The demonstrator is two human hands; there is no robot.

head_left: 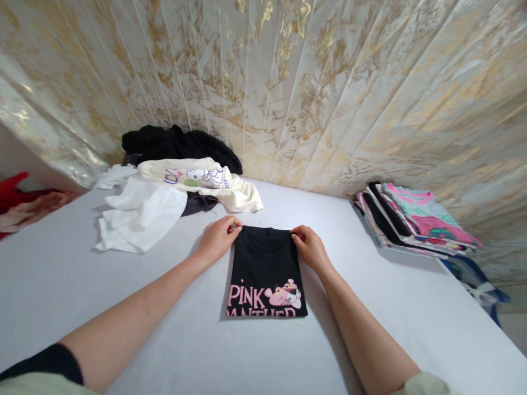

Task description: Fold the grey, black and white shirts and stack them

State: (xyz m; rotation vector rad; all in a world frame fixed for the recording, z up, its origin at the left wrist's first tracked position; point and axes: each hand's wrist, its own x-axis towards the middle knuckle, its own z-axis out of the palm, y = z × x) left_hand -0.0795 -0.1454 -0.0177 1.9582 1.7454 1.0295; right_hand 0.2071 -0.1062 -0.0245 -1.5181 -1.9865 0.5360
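A black T-shirt (pixel 263 263) lies folded into a neat rectangle at the middle of the white table, its neckline at the far edge. Pink lettering and a pink panther face show on its near half. My left hand (pixel 221 237) pinches the far left corner between thumb and fingers. At the far right corner, my right hand (pixel 308 246) grips the cloth in the same way. Both hands are closed on the shirt, which rests flat on the table.
Loose clothes lie at the back left: a white garment (pixel 142 211), a cream printed one (pixel 206 178) and a black one (pixel 181 145). A stack of folded clothes (pixel 415 219) stands at the back right. Behind the table (pixel 173 334) hangs a gold-patterned curtain (pixel 263 93).
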